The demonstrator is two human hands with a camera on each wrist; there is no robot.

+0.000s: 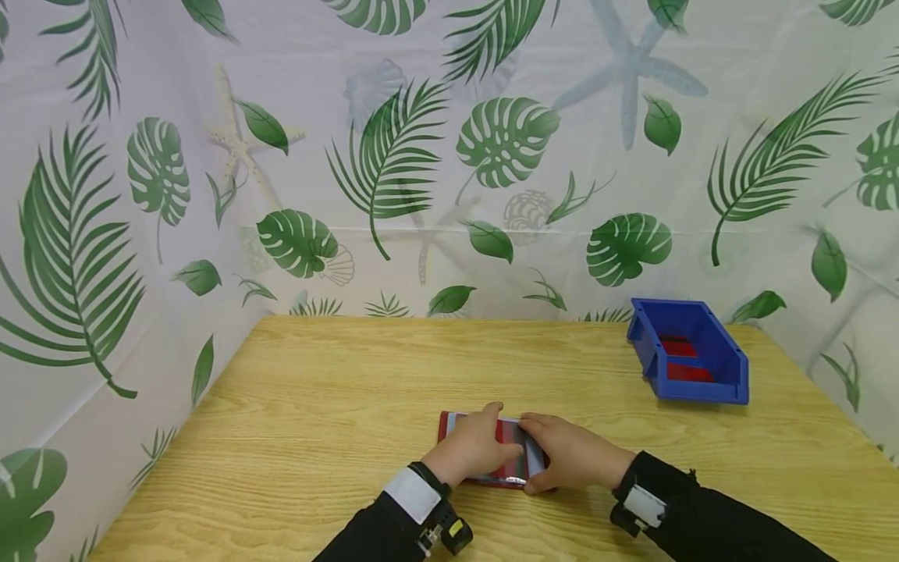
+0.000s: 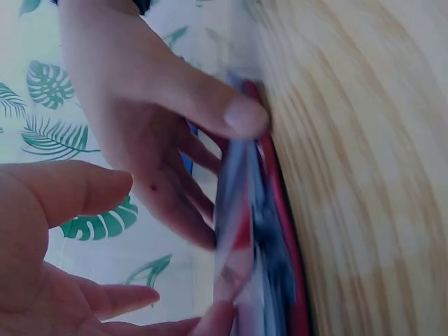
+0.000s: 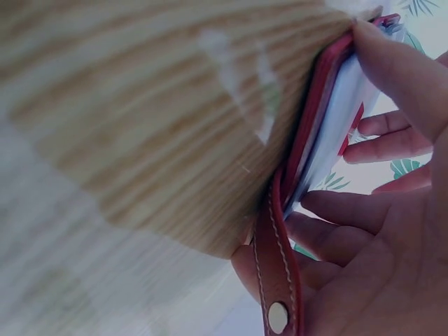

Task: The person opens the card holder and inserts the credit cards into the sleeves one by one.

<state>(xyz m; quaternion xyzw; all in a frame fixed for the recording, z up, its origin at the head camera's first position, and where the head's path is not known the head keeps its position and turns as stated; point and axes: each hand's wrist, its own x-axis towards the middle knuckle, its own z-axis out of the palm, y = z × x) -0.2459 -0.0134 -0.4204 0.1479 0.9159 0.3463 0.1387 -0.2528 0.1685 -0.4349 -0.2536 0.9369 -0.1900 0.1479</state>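
A red card holder [image 1: 509, 467] with clear plastic sleeves lies open on the wooden table. My right hand [image 1: 579, 453] grips its right end, thumb on the near edge and fingers toward the far edge. Over the holder's left part is my left hand [image 1: 474, 446], its fingers spread and fairly straight. In the left wrist view the left fingertips [image 2: 220, 315] touch the sleeves, which are blurred there. A stitched red strap [image 3: 269, 245] with a metal snap [image 3: 278, 317] hangs from the cover in the right wrist view.
At the back right of the table [image 1: 337, 390] stands a blue plastic bin [image 1: 733, 375] with red flat items [image 1: 688, 372] inside. A leaf-patterned cloth [image 1: 421, 156] hangs behind the table and along its sides.
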